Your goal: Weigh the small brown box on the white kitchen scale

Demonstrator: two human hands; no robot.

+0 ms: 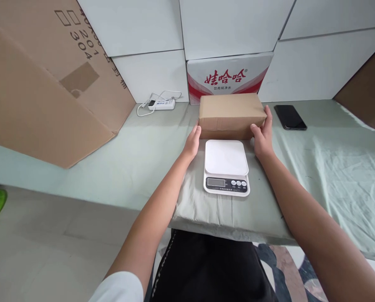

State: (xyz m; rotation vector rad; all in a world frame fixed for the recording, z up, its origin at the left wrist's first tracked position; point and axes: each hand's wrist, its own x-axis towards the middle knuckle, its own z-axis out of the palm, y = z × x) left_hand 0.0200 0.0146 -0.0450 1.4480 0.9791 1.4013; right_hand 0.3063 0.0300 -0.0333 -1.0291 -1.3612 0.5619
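Observation:
A brown cardboard box (228, 107) sits behind the scale, held at its two ends. My left hand (192, 140) presses against the box's left end, its fingers partly hidden. At the other end, my right hand (263, 134) grips the right corner, thumb on the front face and fingers along the side. Closer to me lies a white digital kitchen scale (227, 158) with a bare platform, a small grey display and several round buttons on its front panel; neither hand touches it.
A large carton (49, 92) stands at the left. Behind the box is a red-and-white printed carton (230, 77) against white panels. A white power strip (162, 104) with a cable lies back left, a black phone (290, 117) right. Pale green cloth (137, 159) covers the table.

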